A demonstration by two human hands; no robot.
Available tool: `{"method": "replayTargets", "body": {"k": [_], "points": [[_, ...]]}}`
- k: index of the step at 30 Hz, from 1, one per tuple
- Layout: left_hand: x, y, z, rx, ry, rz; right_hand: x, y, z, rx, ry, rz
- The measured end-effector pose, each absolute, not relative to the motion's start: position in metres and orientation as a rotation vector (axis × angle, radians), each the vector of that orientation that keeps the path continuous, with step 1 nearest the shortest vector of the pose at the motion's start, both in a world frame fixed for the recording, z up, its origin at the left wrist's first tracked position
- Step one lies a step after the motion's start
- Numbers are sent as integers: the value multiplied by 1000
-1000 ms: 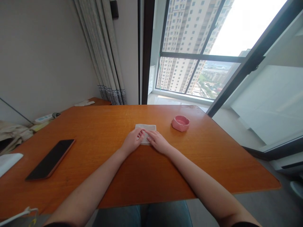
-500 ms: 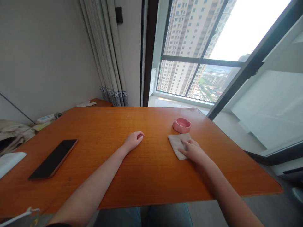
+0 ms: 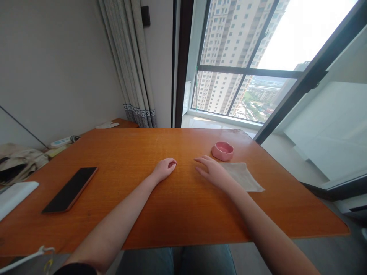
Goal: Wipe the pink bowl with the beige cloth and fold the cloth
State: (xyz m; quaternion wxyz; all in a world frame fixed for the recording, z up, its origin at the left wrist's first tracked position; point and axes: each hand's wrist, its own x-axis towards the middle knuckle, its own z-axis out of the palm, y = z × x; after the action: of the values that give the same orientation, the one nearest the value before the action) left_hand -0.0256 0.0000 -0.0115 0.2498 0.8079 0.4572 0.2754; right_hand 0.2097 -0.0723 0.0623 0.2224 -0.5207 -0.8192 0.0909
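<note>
My left hand [image 3: 165, 169] rests on the wooden table [image 3: 143, 147] with its fingers curled in, and nothing shows in it. Just right of it is my right hand [image 3: 211, 171], fingers stretched toward the left and apart, holding nothing. Behind its wrist lies a thin beige cloth [image 3: 243, 177], spread flat; my forearm and hand hide its left part. A pink ashtray [image 3: 223, 151], faceted and notched at the rim, sits just beyond the cloth, beside the right hand.
A dark phone-shaped slab [image 3: 71, 190] with a reddish edge lies at the left. A white object [image 3: 17, 196] and a bundle of fabric [image 3: 21, 162] are at the left edge, near a power strip [image 3: 61, 142]. Beyond the table hang curtains [image 3: 129, 68] beside the window.
My right hand has let go of the cloth and moved left. The cloth, folded smaller before, now lies wider and further right. My left hand stays curled in place.
</note>
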Motion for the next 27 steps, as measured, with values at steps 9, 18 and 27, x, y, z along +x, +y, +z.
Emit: {"method": "replayTargets", "body": {"k": [9,18,27], "points": [[-10,-11,-16,2455,1041,615,135,-33,-11,-1061,-2189,507],[-5,-14,-14,2507,1081,617,140,-35,-12,-1004,-2188,542],[-9,-18,-5,2424,1018,594,220,-14,27,-1618,-1767,-277]]}}
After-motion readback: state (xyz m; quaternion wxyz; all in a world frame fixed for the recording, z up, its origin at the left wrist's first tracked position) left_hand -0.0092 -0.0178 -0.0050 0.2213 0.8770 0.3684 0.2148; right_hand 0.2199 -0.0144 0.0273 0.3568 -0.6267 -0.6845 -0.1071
